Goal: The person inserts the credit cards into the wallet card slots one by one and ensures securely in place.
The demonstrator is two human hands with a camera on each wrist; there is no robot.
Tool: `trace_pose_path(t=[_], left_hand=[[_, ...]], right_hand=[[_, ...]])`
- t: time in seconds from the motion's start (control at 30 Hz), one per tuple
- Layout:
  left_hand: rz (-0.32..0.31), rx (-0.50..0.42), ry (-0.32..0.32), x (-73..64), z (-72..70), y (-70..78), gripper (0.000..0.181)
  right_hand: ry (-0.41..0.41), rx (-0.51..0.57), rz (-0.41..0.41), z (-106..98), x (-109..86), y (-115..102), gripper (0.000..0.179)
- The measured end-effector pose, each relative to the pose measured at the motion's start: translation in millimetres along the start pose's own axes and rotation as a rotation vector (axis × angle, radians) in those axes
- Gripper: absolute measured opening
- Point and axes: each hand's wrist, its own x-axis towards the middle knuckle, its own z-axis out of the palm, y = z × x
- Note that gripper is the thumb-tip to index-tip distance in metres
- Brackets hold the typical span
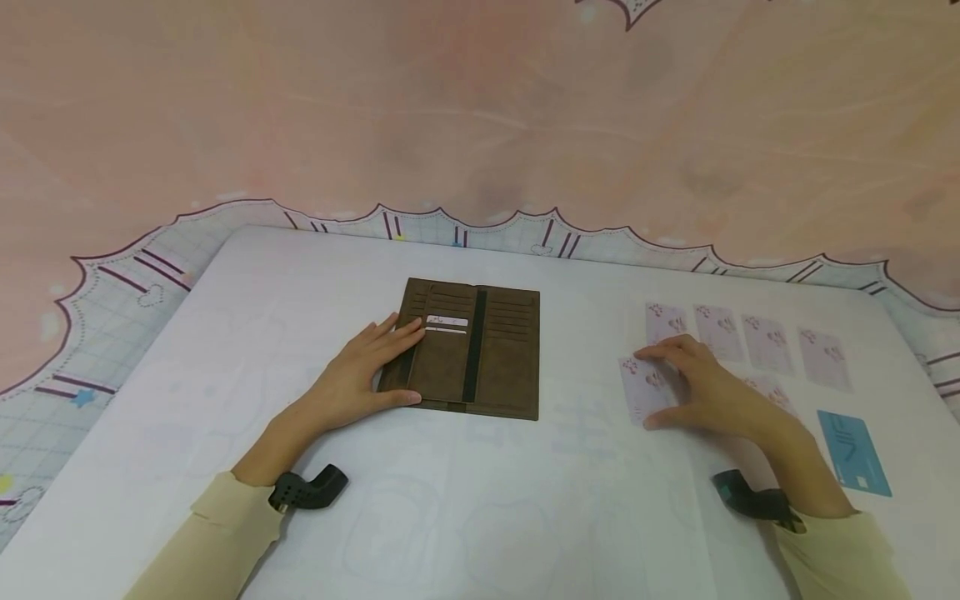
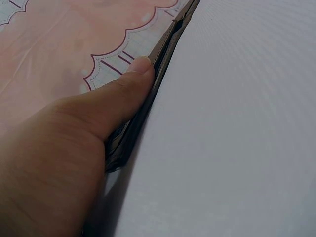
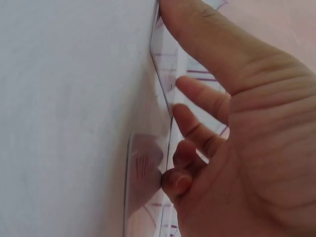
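Nearest me, my two yellowish sleeves [image 1: 213, 537] reached over the white counter [image 1: 517, 508], with two black devices [image 1: 309, 489] at the wrists. A little farther, on the right, lay one blue card [image 1: 855, 452] lettered VIP.

To the left of that, the fingers of my right hand [image 1: 708, 396] were pinching one pale pink card [image 1: 637, 392], thumb at its near edge and forefinger at its far one. It was to the right of the wallet [image 1: 506, 367], well apart from it. From the right wrist I also saw a card [image 3: 142, 173] with reddish VIP lettering; which one it was, I couldn't tell.

The fingers of my left hand [image 1: 360, 375] were relaxed and spread, gripping nothing, resting on the wallet's left side with the thumb at its near edge. There was one wallet, brown and opened flat, with two dark bands and stepped slots in both halves. Two pale strips [image 1: 447, 320] showed in its left-half slots, the farther one printed.

I counted five more pink cards: one [image 1: 772, 392] partly hidden by my right hand, and four [image 1: 767, 343] in a row farther back. Past the counter's far edge was a pinkish backdrop [image 1: 480, 108] with a scalloped border.
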Motion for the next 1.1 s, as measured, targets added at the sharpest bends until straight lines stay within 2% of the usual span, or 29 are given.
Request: trace_pose_path(t=[0.47,0.73,0.9,1.0,1.1], left_hand=[[-0.025,-0.008,-0.016,0.4,-3.5,4.8,0.086],[-0.019,-0.012,-0.01,1.5,-3.9,5.4,0.086],[-0.021,-0.008,-0.012,1.3,-3.2,4.8,0.086],[-0.026,-0.009,-0.01,0.9,-3.4,5.2,0.086],[-0.026,-0.014,-0.007,0.9,-3.2,5.8,0.086]], right_hand=[[0.009,0.007,0.038,1.9,0.9,-1.6,0.087],[0.038,0.013,0.038,0.3,0.5,-3.0,0.088],[0.043,0.05,0.057,-0.7,1.1,-3.9,0.091],[0.051,0.053,0.074,-1.2,2.1,-5.0,0.085],[0.08,0.036,0.069,-2.5,2.8,-5.0,0.071]])
